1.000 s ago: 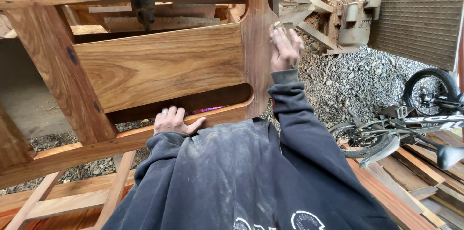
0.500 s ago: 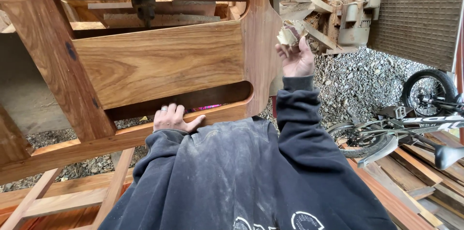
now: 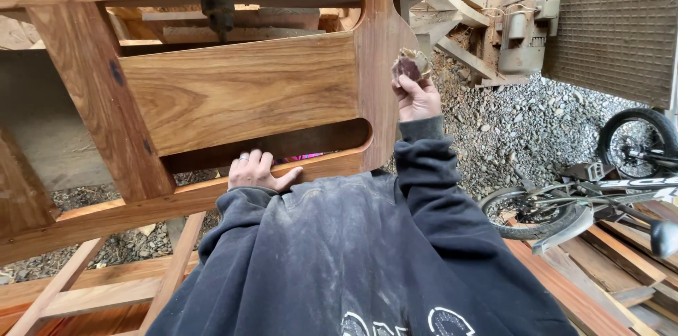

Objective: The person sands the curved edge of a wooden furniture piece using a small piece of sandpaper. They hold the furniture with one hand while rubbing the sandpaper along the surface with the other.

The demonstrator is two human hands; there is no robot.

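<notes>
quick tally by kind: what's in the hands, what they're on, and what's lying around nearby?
Hands: 2, left hand on the wooden frame, right hand holding the sandpaper
Wooden frame: 1
Folded sandpaper: 1
Bicycle: 1
Machine on the gravel: 1
Total: 6

No packages, labels, signs or screens show anywhere in this view (not among the timber, on the gravel, or by the machine at the top right). The nearest thing to lettering is the white printed marking (image 3: 395, 322) on the dark sweatshirt (image 3: 339, 251), at the bottom edge of the frame, only partly in view. The bicycle (image 3: 600, 181) lying at the right carries a pale band with dark marks along its frame tube, too small and slanted to tell whether it is a sticker or paint.
</notes>
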